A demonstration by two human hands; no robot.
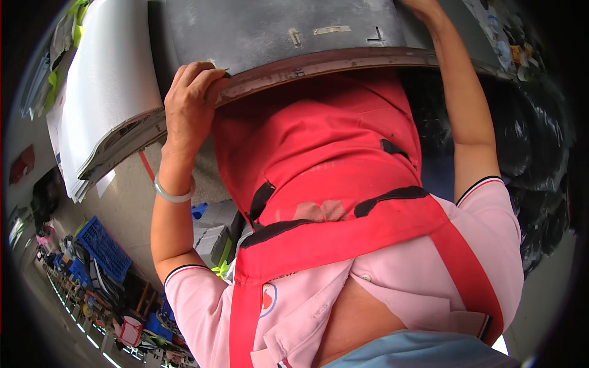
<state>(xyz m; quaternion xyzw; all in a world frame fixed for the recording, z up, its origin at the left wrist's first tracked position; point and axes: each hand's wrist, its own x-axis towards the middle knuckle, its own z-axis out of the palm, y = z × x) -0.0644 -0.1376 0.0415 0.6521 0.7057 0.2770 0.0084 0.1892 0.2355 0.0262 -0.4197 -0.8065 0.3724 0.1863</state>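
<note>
While you lean over the grey work table [276, 27], your left hand [190, 104] curls over its near edge, fingers [199, 69] pressed on the tabletop and thumb tucked under the worn brown rim, so the rim sits pinched inside that grip. Your right hand [423, 7] reaches further across the same tabletop near the upper edge of the view; only its wrist and the heel of the palm show, so you cannot tell whether those fingers are spread or closed. The table edge runs between the two hands, directly above your red apron [325, 184].

Count what is around you: one table, two hands on it, and one pale jade bangle [173, 193] on your left wrist. To your left, just beside the table, one stack of large white sheets [104, 92] hangs over an edge. Below that, well apart, lies one blue plastic crate [103, 245] on the floor. To your right, black plastic bags [527, 153] are piled close together; their number is unclear.
</note>
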